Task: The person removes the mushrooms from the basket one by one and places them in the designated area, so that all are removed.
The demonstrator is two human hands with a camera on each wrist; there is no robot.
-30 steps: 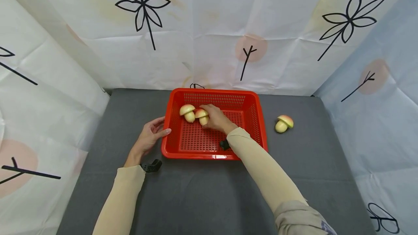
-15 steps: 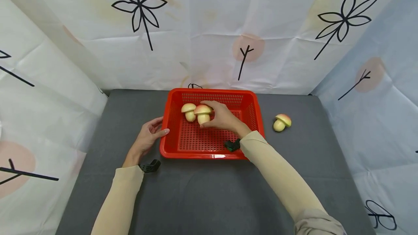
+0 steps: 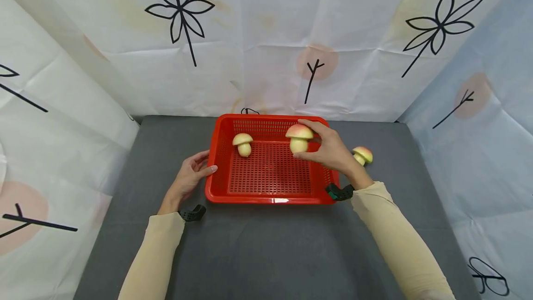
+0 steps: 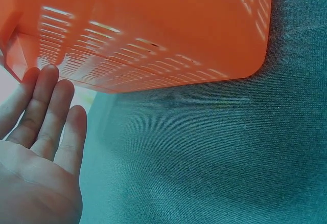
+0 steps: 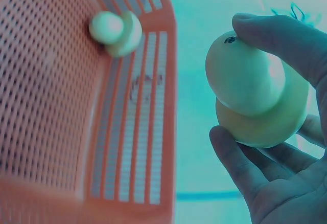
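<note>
My right hand [image 3: 333, 152] pinches a toy mushroom [image 3: 299, 132] between thumb and fingers. Its cap is pinkish-yellow and its stem pale; it is held upright above the right part of the red plastic basket [image 3: 269, 198]. In the right wrist view the held mushroom [image 5: 245, 81] is seen from its stem end. My left hand [image 3: 187, 177] holds the basket's left rim, thumb over the edge and fingers along the outer wall. The left wrist view shows those fingers [image 4: 53, 106] at the slotted wall, thumb hidden. Another mushroom [image 3: 243, 144] stands inside, at the basket's back left.
A third mushroom [image 3: 363, 154] lies on the grey tabletop [image 3: 258, 249] right of the basket, partly behind my right hand. White patterned cloth [image 3: 270, 22] hangs behind the table and at both sides.
My right hand has lifted one mushroom from beside the other in the basket and carried it to the right. My left hand stays at the basket's rim, and the basket has not moved.
</note>
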